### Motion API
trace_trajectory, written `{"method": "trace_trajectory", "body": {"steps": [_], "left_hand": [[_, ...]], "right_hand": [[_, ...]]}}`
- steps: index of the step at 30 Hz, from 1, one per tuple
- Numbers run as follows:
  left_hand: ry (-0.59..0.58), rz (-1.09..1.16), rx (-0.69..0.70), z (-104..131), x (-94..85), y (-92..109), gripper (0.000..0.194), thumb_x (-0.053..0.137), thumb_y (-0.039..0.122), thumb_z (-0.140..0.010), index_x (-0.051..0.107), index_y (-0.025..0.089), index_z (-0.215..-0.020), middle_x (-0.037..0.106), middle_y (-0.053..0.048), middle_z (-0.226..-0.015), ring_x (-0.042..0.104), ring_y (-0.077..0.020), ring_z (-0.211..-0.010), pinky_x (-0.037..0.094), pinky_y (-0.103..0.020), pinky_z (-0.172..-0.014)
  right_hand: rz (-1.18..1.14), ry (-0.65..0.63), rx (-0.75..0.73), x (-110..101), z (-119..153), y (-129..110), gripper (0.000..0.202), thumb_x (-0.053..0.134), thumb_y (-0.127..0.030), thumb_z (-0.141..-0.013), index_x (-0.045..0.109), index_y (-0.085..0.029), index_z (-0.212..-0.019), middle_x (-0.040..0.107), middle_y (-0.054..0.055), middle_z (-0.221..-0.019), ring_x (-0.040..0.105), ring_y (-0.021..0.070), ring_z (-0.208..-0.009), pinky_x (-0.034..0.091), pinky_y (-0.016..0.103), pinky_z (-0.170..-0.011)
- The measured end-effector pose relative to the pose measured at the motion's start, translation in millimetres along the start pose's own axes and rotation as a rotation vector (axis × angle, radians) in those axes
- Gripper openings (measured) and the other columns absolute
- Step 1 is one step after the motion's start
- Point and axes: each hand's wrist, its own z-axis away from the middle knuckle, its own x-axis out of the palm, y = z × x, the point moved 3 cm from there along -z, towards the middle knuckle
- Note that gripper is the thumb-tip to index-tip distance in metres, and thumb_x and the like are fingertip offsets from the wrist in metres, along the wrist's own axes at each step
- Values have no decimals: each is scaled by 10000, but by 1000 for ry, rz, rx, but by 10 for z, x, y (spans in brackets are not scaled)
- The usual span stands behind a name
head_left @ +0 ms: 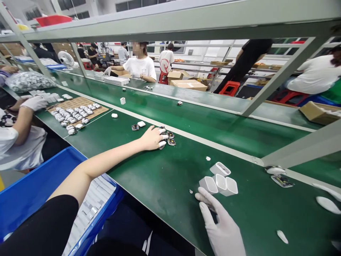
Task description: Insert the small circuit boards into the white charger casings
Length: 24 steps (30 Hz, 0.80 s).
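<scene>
Our left hand (150, 138) is bare but for white covers on some fingertips. It lies over a little heap of small dark circuit boards (171, 141) on the green bench (162, 185), with its fingers a bit spread. The fingers hide part of the heap, so we cannot count the boards, and we cannot tell if the hand has hold of one.

Our right hand (223, 227) wears a white glove. Its thumb and pointing finger are part way open, and we see nothing between them. The other fingers are mostly hidden, and the picture cuts off the wrist. The fingertips are just beside four white hollow shells (231, 186), but we cannot tell if they touch.

Near the shells lie two tiny white bits (208, 158). Far to the right, a loose board (282, 181) sits by the metal post (298, 142), partly under a white piece (276, 170).

To the left of the heap are one more board (135, 127) and a white rounded part (141, 124), side by side. Farther left, white parts stand in rows on a brown sheet (102, 111), by another person's gloved hand (34, 102).

Below, our black sleeve (45, 227) and arm hide much of a blue bin (61, 163), where we see many white pieces (93, 195).
</scene>
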Motion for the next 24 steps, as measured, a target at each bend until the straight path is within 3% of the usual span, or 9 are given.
{"method": "trace_trajectory", "body": {"steps": [4, 6, 8, 10, 12, 15, 19, 22, 24], "left_hand": [[35, 66, -68, 46, 14, -36, 459, 547, 367, -923, 522, 321, -1379, 394, -82, -1536, 374, -313, -1396, 286, -509, -1127], [85, 137, -191, 7, -44, -237, 483, 504, 358, -947, 461, 316, -1426, 413, -53, -1529, 376, -253, -1402, 311, -420, -1137], [115, 154, -342, -33, -106, -525, 505, 484, 298, -951, 428, 233, -1449, 465, -91, -1487, 409, -240, -1380, 330, -386, -1130], [100, 148, -490, -38, -133, -817, 515, 579, 286, -898, 494, 145, -1385, 550, -162, -1386, 487, -300, -1306, 378, -446, -1088], [65, 157, -598, 0, -127, -1033, 426, 669, 310, -850, 605, 125, -1228, 641, -158, -1230, 586, -308, -1166, 445, -493, -1007], [92, 192, -628, 85, -134, -1121, 242, 673, 289, -859, 661, 134, -1045, 681, -97, -1075, 636, -248, -1028, 492, -469, -939], [280, 261, -518, 236, -270, -799, 287, 662, 195, -825, 643, 150, -1107, 661, -100, -1135, 596, -253, -1098, 470, -394, -975], [379, 347, -384, 438, -389, -260, 389, 720, 265, -796, 600, 191, -1158, 644, -66, -1168, 595, -228, -1088, 477, -362, -953], [435, 508, -174, 593, -438, 210, 396, 782, 338, -755, 616, 218, -1094, 673, -39, -1079, 620, -217, -1006, 479, -365, -929]], "right_hand": [[-15, 11, 19, -1, 11, -30, 485, 556, -596, -808, 637, -347, -1216, 702, -1, -1187, 586, 271, -1191, 414, 447, -1066], [-19, 10, 19, 0, 12, -35, 489, 555, -595, -807, 632, -348, -1222, 702, -4, -1187, 582, 266, -1197, 406, 444, -1075], [-15, 5, 11, 2, 4, -27, 483, 551, -599, -809, 630, -359, -1220, 702, -12, -1187, 578, 260, -1203, 404, 438, -1077], [-9, -2, 15, 5, -9, -8, 472, 548, -604, -811, 631, -374, -1215, 698, -20, -1193, 575, 257, -1208, 402, 441, -1078], [-12, -7, 23, 10, -20, 11, 467, 546, -610, -812, 632, -383, -1211, 694, -24, -1201, 575, 258, -1207, 402, 452, -1077], [-20, -13, 14, 15, -25, 23, 464, 551, -609, -815, 630, -384, -1213, 686, -19, -1218, 577, 262, -1202, 409, 463, -1072], [-24, -14, -21, 5, -29, 26, 439, 552, -590, -833, 633, -378, -1209, 687, -11, -1213, 588, 264, -1185, 415, 473, -1067], [-31, 10, -49, 2, -6, -1, 417, 567, -565, -848, 648, -347, -1194, 702, 16, -1173, 597, 275, -1168, 410, 490, -1068], [-87, 36, -93, 30, 53, -68, 431, 583, -538, -863, 627, -325, -1234, 702, 38, -1170, 607, 272, -1147, 412, 487, -1066]]}}
